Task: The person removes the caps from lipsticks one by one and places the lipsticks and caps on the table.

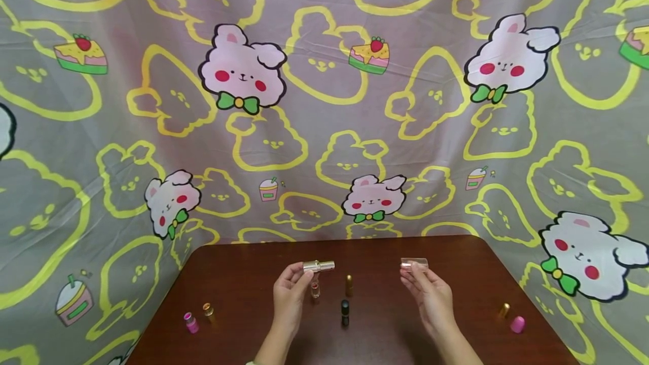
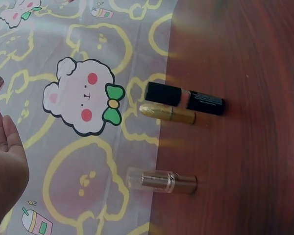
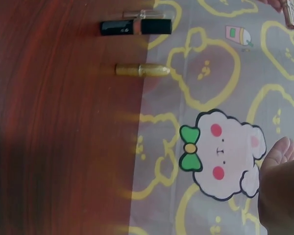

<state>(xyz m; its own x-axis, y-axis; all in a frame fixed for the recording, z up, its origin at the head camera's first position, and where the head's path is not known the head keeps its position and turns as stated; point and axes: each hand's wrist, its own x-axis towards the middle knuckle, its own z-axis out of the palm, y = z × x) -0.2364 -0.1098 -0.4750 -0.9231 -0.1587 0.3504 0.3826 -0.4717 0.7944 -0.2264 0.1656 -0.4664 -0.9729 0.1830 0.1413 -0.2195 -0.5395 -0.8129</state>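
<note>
Standing at the far left of the tabletop [image 1: 243, 297], a pink tube [image 1: 191, 323] and a gold tube [image 1: 208, 310] sit near each other with no lids on, so their mouths show. Next comes the left hand [image 1: 290, 292], its thumb and fingers pinching a metallic lipstick tube [image 1: 319, 266] by its wider end, above the tabletop; held that way, the narrower collar sticks out free, pointing right. Below and beyond it stands a clear-capped lipstick [image 1: 315, 289], then a black lipstick [image 1: 345, 313] nearer the person and a gold bullet-shaped lipstick [image 1: 349, 285] behind it, all upright on their flat bases, which probably keeps them steady. Well apart from the left hand, the right hand [image 1: 431, 300] pinches a clear cap [image 1: 414, 265], raised and lying sideways, roughly level with the tube. At far right, a gold cap [image 1: 504, 310] and a pink cap [image 1: 518, 324] stand together; their colours suggest they belong to the two open tubes opposite, as if parts were sorted by side.
</note>
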